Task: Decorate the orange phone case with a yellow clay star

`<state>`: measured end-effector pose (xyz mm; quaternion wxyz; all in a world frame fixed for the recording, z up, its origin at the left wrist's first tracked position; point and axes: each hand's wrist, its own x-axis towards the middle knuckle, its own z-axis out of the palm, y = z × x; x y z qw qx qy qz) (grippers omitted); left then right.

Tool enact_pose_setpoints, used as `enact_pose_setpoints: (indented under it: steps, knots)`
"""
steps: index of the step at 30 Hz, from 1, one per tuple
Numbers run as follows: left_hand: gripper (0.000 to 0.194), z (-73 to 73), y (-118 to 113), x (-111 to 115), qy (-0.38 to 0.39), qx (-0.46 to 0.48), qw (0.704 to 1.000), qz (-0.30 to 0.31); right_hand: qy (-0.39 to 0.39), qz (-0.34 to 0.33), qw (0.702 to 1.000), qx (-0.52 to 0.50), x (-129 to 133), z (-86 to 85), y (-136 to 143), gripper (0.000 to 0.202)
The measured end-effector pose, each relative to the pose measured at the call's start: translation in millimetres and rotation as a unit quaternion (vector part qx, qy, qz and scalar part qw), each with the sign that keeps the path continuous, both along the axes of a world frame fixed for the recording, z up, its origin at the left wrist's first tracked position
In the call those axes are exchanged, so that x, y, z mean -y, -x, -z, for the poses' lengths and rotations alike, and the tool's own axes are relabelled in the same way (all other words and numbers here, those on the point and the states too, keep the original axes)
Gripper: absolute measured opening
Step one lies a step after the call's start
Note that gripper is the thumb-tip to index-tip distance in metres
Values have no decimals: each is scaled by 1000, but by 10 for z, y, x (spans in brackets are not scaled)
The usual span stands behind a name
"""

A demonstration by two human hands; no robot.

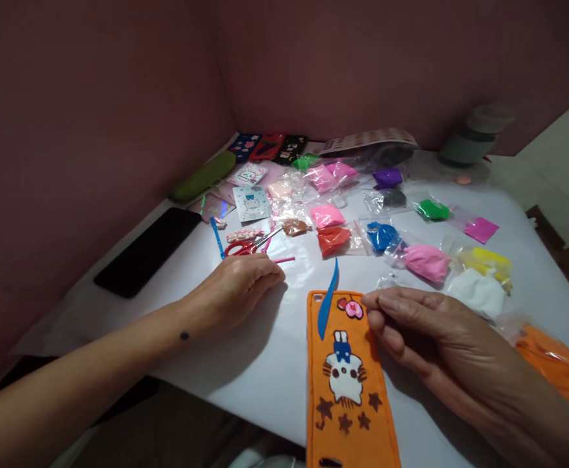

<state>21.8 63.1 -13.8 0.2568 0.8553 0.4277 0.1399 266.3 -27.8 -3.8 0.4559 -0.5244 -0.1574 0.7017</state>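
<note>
Orange case [319, 377] lay at 5 o'clock in view, at the near edge of the white table [274, 370]; blue tool [331, 292] crossed its 11 o'clock corner. Right hand [440, 338], fingertips together, was at its 1 o'clock corner; left hand [233, 286], fingers together, was apart, near the red scissors [241, 248]. Any grip could not be determined. Step appeared to be corner handling; next move called for light fingertip pressure.

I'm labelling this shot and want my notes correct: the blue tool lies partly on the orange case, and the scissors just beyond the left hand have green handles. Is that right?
Not quite: the head view shows that the scissors have red handles, not green. They do lie just beyond the left hand, and the blue tool does lie partly on the orange case.
</note>
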Motion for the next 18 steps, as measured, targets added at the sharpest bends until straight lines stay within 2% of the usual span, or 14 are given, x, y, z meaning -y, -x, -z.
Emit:
enact_pose_setpoints:
  steps: [11, 18]
  knots:
    - [13, 5, -7, 3, -48, -1, 999, -19, 15, 9, 1000, -9, -15, 2, -5, 28]
    - [22, -14, 45, -15, -63, -11, 998, 2, 10, 7, 1000, -16, -6, 1, -18, 26]
